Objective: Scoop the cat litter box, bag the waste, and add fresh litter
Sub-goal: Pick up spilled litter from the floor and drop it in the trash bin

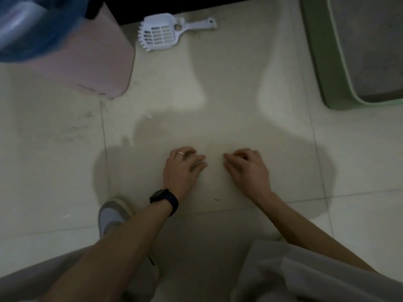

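Found left hand [183, 168] and right hand [248, 168] low over floor [218, 94], loosely curled, empty; saw litter scoop [159, 33] at far edge, litter box [322, 62] at far-right corner.

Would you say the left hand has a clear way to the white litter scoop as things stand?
Probably yes. The left hand holds nothing, and only bare floor lies between it and the scoop, which lies flat ahead, beside the pink bin. It would take a forward reach.
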`<state>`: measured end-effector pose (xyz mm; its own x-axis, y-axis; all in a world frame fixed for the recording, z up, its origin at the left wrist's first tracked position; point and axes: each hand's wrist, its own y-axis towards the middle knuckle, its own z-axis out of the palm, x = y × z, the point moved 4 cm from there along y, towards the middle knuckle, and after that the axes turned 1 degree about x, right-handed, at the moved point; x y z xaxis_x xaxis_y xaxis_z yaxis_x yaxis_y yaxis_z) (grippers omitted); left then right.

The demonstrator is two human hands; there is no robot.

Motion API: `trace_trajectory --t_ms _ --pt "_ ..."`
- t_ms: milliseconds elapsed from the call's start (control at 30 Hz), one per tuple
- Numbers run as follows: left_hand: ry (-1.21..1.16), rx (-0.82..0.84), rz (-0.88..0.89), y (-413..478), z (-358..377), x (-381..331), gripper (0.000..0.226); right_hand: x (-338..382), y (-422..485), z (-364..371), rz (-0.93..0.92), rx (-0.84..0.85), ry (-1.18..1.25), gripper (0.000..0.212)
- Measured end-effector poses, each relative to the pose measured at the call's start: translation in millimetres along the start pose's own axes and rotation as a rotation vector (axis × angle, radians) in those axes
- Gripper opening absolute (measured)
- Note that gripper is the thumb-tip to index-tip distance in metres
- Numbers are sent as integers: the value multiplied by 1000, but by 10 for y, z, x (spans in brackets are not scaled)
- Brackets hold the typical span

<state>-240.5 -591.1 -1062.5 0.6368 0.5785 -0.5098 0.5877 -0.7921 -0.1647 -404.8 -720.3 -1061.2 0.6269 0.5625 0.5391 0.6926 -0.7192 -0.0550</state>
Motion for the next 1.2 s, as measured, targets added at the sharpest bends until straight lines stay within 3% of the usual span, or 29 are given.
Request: trace_trajectory --t_ms 267,633,867,1200 --pt "-13 26 10 68 6 -121 11 90 75 51 -129 -179 -53 13" --pt "-36 37 50 86 33 -102 9 251 110 216 -191 -101 -267 13" --pt "-86 55 61 276 110 -303 20 -263 -28 -106 224 -24 -21 16" --pt "-69 22 96 538 255 -595 8 -413 -50 -251 443 -82 273 16"
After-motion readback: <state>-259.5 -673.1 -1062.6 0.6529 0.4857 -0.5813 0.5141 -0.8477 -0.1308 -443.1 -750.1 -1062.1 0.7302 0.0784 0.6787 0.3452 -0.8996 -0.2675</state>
